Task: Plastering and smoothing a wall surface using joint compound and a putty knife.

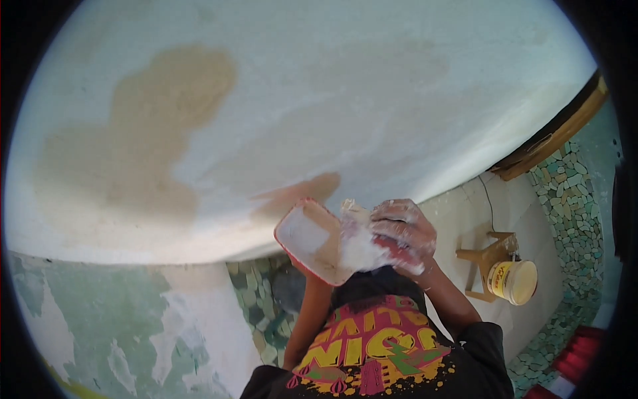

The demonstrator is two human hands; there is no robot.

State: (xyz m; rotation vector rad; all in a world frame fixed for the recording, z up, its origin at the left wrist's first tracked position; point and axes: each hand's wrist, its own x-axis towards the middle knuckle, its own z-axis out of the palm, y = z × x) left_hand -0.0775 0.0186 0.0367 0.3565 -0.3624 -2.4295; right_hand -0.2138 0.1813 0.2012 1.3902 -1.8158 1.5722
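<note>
My left hand (304, 267) supports a shallow red-rimmed tray (319, 258) from below, its fingers mostly hidden behind it. White paste (307, 233) lies inside the tray. Close at its right edge, my right hand (409, 229), smeared with white, is closed around a flat red spreader (401, 253) heavily coated in white paste. The spreader's exact shape is partly hidden by the fingers and paste. Ahead of both hands rises a pale wall (332, 100) with tan and greyish damp-looking patches.
A white-and-yellow bucket (513, 280) stands at the right, beside a small tan stool (488, 256). A thin dark cable (490, 199) runs down near them. Stone-mosaic surface (565, 193) curves along the right, below a wooden edge (558, 139). Peeling green paint (106, 319) shows lower left.
</note>
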